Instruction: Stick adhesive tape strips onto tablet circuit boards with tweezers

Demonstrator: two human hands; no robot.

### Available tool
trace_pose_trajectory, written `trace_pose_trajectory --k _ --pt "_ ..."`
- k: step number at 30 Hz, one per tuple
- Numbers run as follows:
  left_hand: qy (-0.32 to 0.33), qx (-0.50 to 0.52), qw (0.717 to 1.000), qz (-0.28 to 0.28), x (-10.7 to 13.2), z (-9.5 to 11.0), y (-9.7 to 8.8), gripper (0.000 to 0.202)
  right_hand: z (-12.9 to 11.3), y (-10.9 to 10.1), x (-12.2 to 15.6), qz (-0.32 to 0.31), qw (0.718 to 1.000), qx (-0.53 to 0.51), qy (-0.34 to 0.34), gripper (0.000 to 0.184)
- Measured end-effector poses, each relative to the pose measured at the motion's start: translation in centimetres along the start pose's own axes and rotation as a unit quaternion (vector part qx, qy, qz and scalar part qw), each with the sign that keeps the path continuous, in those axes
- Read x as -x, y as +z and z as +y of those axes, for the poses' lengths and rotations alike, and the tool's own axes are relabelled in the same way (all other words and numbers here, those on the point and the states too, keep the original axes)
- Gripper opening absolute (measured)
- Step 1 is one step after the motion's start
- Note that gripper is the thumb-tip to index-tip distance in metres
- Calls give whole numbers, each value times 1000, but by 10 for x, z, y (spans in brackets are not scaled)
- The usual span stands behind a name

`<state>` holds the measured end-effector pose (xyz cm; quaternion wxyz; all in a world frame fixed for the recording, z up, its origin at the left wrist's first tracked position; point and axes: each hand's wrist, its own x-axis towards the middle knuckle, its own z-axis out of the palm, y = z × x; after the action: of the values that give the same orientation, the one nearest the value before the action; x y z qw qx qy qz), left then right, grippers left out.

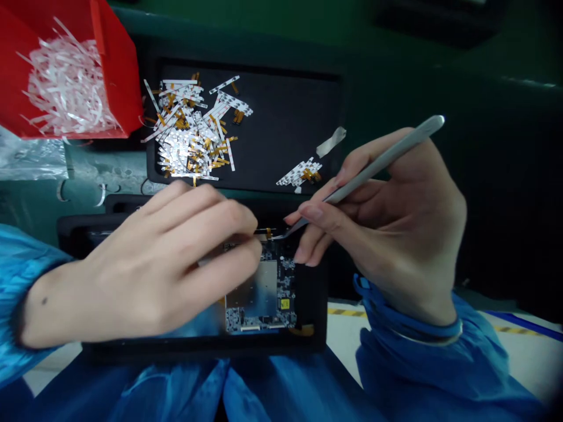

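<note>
A pair of metal tweezers (387,155) is gripped in my right hand (409,223), held like a pen. Its bent tip meets a small orange-and-white flex strip (269,233) along the upper edge of a circuit board (285,287). The board has a large silver shield plate (259,287) and a yellow sticker (285,303), and lies in a black tray (314,299). From the left, my left hand (171,258) reaches over the tray with fingers curled together, their tips beside the strip. What those fingertips pinch, if anything, is hidden.
Behind the work, a black tray (285,105) bears a heap of white-and-orange flex strips (189,129), a smaller bunch (301,172) and a piece of pale tape (331,142). A red bin (121,76) at upper left holds white paper shreds (65,82). Clear plastic (30,155) lies below it.
</note>
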<state>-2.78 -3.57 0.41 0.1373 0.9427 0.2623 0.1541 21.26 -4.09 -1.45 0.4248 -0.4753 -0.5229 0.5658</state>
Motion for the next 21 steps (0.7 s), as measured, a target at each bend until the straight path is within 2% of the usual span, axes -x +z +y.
trace_pose_trajectory --k 3,6,12,21 --pt "35 -11 999 -26 10 7 0 34 0 -1 0 -16 1000 -8 3 35" --pt "42 -33 997 -51 21 14 1 38 0 0 -1 -13 1000 -11 0 36" --pt "36 -86 994 -47 30 22 6 42 1 0 1 3 1000 11 -16 39" --pt "38 -109 992 -47 29 26 7 41 1 -1 0 4 999 35 -25 37"
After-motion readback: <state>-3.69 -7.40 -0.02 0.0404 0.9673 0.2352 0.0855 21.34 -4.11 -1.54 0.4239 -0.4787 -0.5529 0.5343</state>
